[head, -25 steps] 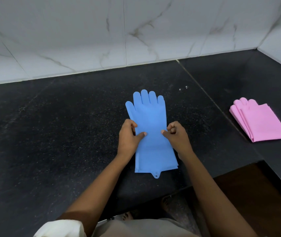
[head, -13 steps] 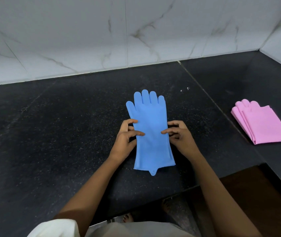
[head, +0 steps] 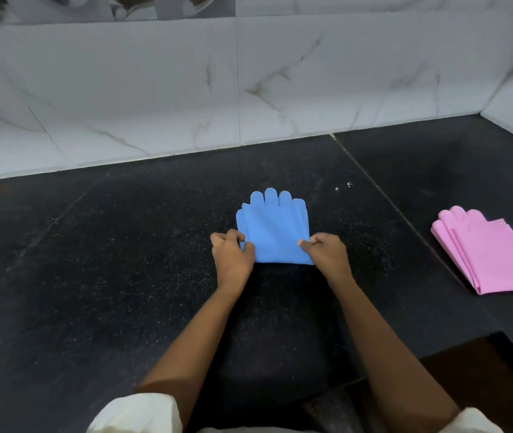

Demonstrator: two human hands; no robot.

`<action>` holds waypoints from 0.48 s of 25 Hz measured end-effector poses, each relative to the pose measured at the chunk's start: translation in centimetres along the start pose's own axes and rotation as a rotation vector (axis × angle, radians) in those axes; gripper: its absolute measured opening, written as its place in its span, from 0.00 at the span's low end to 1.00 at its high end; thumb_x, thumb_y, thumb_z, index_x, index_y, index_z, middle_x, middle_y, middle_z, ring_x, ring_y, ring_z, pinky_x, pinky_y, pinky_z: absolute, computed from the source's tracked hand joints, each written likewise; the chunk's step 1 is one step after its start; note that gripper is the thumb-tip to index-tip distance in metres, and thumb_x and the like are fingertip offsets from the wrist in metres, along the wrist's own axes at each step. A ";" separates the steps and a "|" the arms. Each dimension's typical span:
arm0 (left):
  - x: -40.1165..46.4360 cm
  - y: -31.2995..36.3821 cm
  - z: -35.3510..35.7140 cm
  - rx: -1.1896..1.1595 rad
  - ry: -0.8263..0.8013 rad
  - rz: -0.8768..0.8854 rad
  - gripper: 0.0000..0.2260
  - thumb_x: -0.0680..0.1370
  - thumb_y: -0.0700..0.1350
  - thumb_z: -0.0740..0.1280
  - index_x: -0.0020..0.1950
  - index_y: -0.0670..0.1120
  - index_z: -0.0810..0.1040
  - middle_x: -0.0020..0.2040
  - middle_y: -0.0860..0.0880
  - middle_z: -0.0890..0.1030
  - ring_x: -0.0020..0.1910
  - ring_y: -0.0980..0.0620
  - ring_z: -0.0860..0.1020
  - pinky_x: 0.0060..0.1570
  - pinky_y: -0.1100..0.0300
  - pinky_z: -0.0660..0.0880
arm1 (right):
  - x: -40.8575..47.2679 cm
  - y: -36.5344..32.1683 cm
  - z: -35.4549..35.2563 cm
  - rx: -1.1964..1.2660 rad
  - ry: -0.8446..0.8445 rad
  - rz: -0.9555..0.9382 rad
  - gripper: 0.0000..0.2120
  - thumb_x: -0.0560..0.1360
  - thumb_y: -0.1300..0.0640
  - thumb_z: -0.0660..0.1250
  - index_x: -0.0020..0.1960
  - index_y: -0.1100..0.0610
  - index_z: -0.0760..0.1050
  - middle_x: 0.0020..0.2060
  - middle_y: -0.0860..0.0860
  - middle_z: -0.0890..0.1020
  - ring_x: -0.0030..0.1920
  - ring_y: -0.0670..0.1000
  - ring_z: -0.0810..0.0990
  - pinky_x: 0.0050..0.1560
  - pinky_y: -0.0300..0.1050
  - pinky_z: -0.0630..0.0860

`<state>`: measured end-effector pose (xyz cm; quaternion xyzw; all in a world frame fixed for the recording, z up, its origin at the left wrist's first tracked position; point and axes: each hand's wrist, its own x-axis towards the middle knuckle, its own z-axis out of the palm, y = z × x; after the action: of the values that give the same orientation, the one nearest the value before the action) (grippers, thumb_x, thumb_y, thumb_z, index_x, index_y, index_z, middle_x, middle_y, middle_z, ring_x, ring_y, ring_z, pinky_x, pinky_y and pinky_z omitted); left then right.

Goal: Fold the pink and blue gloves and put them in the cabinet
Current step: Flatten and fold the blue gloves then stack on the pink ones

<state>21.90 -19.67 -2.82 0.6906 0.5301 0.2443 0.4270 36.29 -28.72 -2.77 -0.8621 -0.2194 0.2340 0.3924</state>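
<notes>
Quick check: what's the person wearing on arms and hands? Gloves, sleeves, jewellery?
Both hands are bare: left hand, right hand. No rings, watch or bracelets visible. Forearms are bare; cream sleeves, left sleeve and right sleeve, are pushed up near the elbows.

Changes recorded since the earlier pictures:

Blue gloves (head: 275, 235): formerly laid out at full length, cuff toward the lower edge of the frame; now folded in half, cuff end brought up over the palm, finger tips showing above the folded edge. Fold line lies along the lower side.

Left hand (head: 232, 256): moved from mid-glove to the lower left corner of the folded piece, fingers curled on its edge.

Right hand (head: 327, 254): likewise moved to the lower right corner, fingers curled, thumb on the blue.
</notes>
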 end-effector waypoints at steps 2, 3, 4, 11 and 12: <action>0.5 0.7 0.0 -0.072 -0.020 -0.045 0.12 0.75 0.42 0.63 0.58 0.42 0.70 0.60 0.43 0.69 0.54 0.46 0.73 0.54 0.52 0.74 | -0.2 -0.2 0.6 -0.076 0.103 -0.086 0.11 0.72 0.54 0.68 0.38 0.61 0.72 0.41 0.57 0.75 0.38 0.53 0.75 0.38 0.44 0.69; 0.9 1.2 0.0 -0.139 -0.040 -0.094 0.16 0.75 0.43 0.64 0.61 0.41 0.67 0.62 0.42 0.70 0.55 0.45 0.74 0.54 0.52 0.74 | -0.1 -0.5 0.8 -0.090 0.135 -0.107 0.11 0.71 0.54 0.68 0.38 0.60 0.71 0.44 0.56 0.73 0.39 0.54 0.75 0.39 0.44 0.70; 1.3 1.7 0.1 -0.201 -0.061 -0.154 0.20 0.76 0.45 0.65 0.64 0.41 0.65 0.63 0.42 0.71 0.56 0.45 0.75 0.53 0.53 0.74 | 0.0 -0.8 0.8 -0.081 0.142 -0.104 0.10 0.71 0.55 0.68 0.39 0.60 0.70 0.45 0.56 0.72 0.39 0.54 0.74 0.38 0.43 0.69; 2.4 4.0 1.7 -0.406 -0.166 -0.390 0.24 0.71 0.47 0.73 0.63 0.41 0.71 0.57 0.43 0.79 0.53 0.44 0.79 0.54 0.50 0.77 | 1.0 -1.8 -0.1 0.214 -0.017 0.118 0.11 0.73 0.59 0.63 0.34 0.55 0.65 0.35 0.51 0.71 0.34 0.48 0.70 0.33 0.42 0.66; 2.0 4.4 2.1 -0.446 -0.172 -0.382 0.22 0.71 0.46 0.73 0.62 0.42 0.72 0.56 0.43 0.79 0.52 0.45 0.79 0.53 0.50 0.77 | 1.2 -1.7 -0.7 0.320 -0.041 0.161 0.09 0.73 0.59 0.63 0.35 0.55 0.67 0.37 0.52 0.73 0.35 0.48 0.71 0.35 0.43 0.68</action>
<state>26.50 -18.83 -0.42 0.4861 0.5454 0.2104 0.6495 37.27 -27.43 -1.30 -0.7986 -0.1175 0.3141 0.4998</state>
